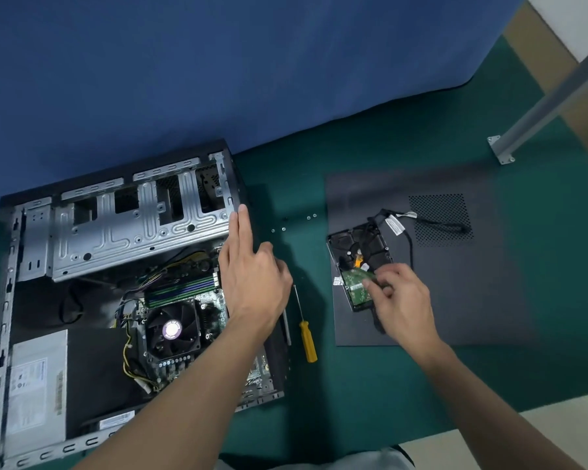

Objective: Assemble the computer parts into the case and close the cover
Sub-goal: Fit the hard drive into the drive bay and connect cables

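Observation:
An open computer case (31, 232) lies on its side at the left, showing a motherboard with a CPU fan (172, 330), memory sticks and a power supply (36, 395). My left hand (252, 269) rests on the case's right edge with straight fingers pointing up. To the right, a hard drive (357, 256) lies circuit side up on the black side cover (455, 290). My right hand (401, 300) pinches the drive's near end, fingers curled over its green board. A black cable (431, 223) with a white tag lies just past the drive.
A yellow-handled screwdriver (306, 334) lies on the green mat between case and cover. Several small screws (296, 223) are scattered above it. A blue cloth (218, 79) covers the far side. A grey metal leg (540, 106) with a foot plate stands at the upper right.

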### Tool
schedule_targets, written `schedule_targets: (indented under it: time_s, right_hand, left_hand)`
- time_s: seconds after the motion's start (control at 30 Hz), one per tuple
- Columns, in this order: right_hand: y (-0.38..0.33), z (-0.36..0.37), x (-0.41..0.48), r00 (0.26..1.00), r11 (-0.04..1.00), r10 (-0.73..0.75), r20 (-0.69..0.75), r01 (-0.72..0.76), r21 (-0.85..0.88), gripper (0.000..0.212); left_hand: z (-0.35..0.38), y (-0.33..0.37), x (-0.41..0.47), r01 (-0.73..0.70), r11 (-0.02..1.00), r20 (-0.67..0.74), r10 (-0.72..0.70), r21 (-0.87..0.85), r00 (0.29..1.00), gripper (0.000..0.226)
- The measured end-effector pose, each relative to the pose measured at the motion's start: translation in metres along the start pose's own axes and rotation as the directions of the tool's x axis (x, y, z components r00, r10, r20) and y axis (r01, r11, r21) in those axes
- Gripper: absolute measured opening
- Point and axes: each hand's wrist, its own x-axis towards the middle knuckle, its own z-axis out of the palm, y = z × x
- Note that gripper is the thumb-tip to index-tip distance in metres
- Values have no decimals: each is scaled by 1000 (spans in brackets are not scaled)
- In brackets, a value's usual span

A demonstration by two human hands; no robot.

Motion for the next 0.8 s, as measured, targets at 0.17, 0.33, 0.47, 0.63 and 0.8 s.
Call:
schedule_targets:
  time_s: [0.17, 0.33, 0.47, 0.63, 0.8]
  right_hand:
    - [-35, -29, 5, 981, 902, 190, -27, -164, 400, 17]
    - [-53, -49, -7, 989, 751, 146, -32, -90, 654, 10]
    - [-52, -47, -23, 994, 726, 102, -50, -40, 687, 21]
    - [-39, -39, -40, 991, 739, 101, 84, -131, 661, 21]
    - [-40, -20, -20, 924, 606, 36, 381, -324, 727, 9]
  left_hand:
    - [-6, 5, -5, -141, 990, -107, 143, 28, 984, 24]
    - [-19, 34, -20, -296, 928, 34, 311, -225, 950, 36]
    - [-37, 82, -28, 387, 309, 428, 78, -869, 900, 20]
    - [-30, 89, -33, 415, 267, 417, -52, -870, 907, 9]
    - [-18, 70, -36, 257, 608, 314, -13, -751, 949, 12]
